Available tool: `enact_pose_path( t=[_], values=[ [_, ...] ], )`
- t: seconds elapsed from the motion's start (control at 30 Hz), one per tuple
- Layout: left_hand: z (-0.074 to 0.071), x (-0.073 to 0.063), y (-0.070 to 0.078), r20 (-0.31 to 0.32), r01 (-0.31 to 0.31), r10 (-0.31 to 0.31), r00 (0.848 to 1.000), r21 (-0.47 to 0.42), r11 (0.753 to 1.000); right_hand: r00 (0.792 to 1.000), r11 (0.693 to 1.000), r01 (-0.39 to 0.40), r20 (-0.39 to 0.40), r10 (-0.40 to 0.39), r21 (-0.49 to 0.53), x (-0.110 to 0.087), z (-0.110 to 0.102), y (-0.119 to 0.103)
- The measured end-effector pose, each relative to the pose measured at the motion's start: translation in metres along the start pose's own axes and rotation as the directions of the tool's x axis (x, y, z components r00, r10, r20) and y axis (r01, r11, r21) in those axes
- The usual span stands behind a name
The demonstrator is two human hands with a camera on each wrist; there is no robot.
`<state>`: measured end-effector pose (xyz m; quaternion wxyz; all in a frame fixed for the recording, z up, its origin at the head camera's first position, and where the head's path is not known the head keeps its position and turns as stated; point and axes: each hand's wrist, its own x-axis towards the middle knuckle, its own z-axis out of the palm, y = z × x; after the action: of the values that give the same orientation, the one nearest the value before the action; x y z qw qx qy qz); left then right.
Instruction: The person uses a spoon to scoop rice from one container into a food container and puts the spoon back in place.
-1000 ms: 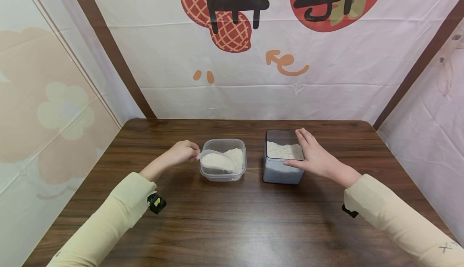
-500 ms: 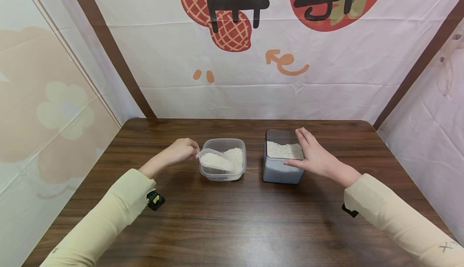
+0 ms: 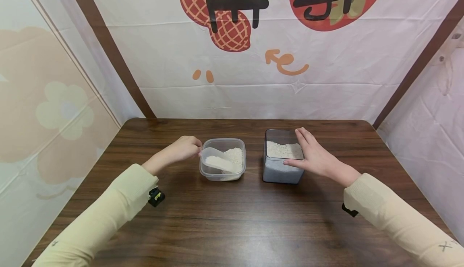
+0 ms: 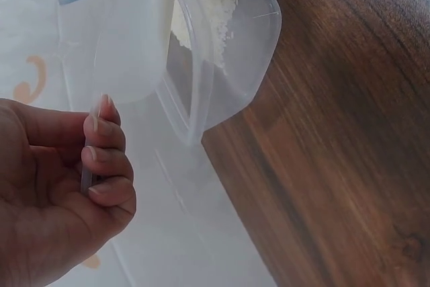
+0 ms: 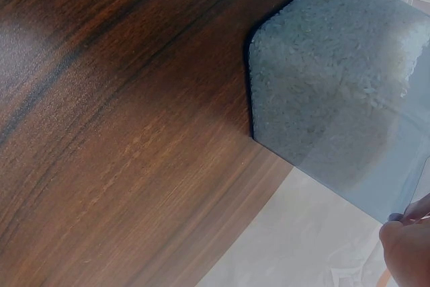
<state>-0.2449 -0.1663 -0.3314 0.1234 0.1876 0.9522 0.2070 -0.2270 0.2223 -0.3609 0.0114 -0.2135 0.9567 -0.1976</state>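
Observation:
My left hand (image 3: 185, 148) grips the handle of a translucent scoop (image 3: 214, 155), fingers curled round it. The scoop tilts down into a clear plastic container (image 3: 204, 174), with white rice (image 3: 219, 163) in its bowl. More rice (image 3: 237, 156) lies heaped on the container's right side. In the left wrist view, the scoop (image 4: 121, 38) overlaps the container's rim (image 4: 198, 99). My right hand (image 3: 315, 154) rests on a dark see-through bin (image 3: 282, 174) holding rice, thumb at the front rim and straight fingers along the right side. The right wrist view shows rice through the bin's wall (image 5: 356, 189).
Both containers stand on a dark wood-grain table (image 3: 232, 218), with a gap between them. A white printed cloth (image 3: 253, 69) hangs behind the table's far edge, and more cloth hangs at the left and right sides.
My left hand has risen a little and shifted slightly right, and the scoop tilts more steeply. Less rice shows in its bowl. My right hand and the bin stay still.

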Motion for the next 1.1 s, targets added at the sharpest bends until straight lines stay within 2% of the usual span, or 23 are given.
enact_pose_path(
  t=[0.2, 0.57, 0.73, 1.1],
  values=[
    [-0.002, 0.001, 0.009, -0.016, -0.033, 0.034, 0.999, 0.059, 0.998, 1.000, 1.000, -0.002, 0.016, 0.003, -0.003, 0.001, 0.001, 0.000],
    [-0.007, -0.002, 0.026, 0.000, -0.098, 0.099, 0.995, 0.148, 0.984, 1.000, 1.000, 0.000, 0.013, 0.000, -0.005, 0.002, 0.000, 0.000],
    [-0.009, -0.004, 0.030, 0.008, -0.099, 0.099, 0.995, 0.153, 0.983, 1.000, 1.000, 0.004, -0.001, -0.004, -0.004, 0.002, 0.001, 0.000],
    [-0.021, -0.005, 0.038, -0.045, -0.085, 0.094, 0.995, 0.157, 0.984, 1.000, 1.000, 0.004, 0.005, -0.004, -0.010, 0.002, 0.001, 0.000]
  ],
)
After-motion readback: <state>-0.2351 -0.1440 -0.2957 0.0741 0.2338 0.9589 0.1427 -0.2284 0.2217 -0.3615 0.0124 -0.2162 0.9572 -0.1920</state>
